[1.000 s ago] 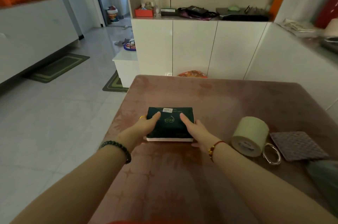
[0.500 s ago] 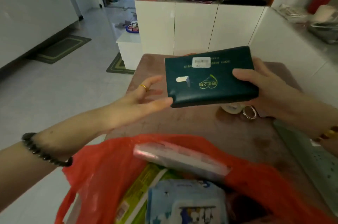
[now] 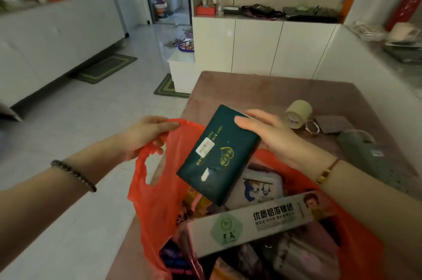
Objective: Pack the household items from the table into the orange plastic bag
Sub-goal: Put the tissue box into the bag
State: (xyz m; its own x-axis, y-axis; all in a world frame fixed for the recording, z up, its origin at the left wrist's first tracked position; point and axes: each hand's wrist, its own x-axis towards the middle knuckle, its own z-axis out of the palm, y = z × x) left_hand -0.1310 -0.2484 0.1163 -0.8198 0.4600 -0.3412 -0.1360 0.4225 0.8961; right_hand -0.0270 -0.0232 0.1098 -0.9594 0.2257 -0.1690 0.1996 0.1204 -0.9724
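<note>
White cabinets and pale floor tiles surround a table covered in a mauve cloth, at whose near edge an orange plastic bag stands open. At its left side the left hand has its fingers pinched together on the bag's handle and holds it up. Over the opening the right hand has its fingers clamped on the upper end of a dark green tissue pack, thumb across the front; the pack is tilted with its lower corner down inside the bag's mouth. Already in the bag lie a long foil box across the opening, a blue-and-white wipes pack beside it, and other packets too dark to tell apart. On the table beyond the right hand sit a pale green tape roll, a metal ring touching it, a grey woven mat and a grey-green power strip.
</note>
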